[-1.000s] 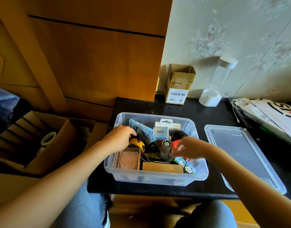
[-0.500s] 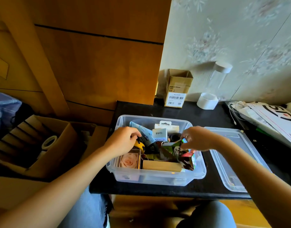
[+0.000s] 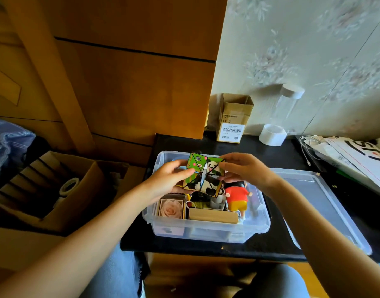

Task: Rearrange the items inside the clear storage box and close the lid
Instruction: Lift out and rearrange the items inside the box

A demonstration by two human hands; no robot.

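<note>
- A panda-printed folding cube [image 3: 204, 177] is hovering over the clear storage box [image 3: 206, 230] on the table [image 3: 234, 145].
- Left hand [image 3: 169, 179] and right hand [image 3: 245, 171] are pinching its side edges.
- It is probably light, hinged and floppy; best held at both sides.
- The lid [image 3: 326, 203] is lying to the right.

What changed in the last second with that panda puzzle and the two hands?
The panda cube came up out of the clear box: the right hand lifted it, and the left hand left the box to share the grip. The lid stayed on the table, off the box.
</note>
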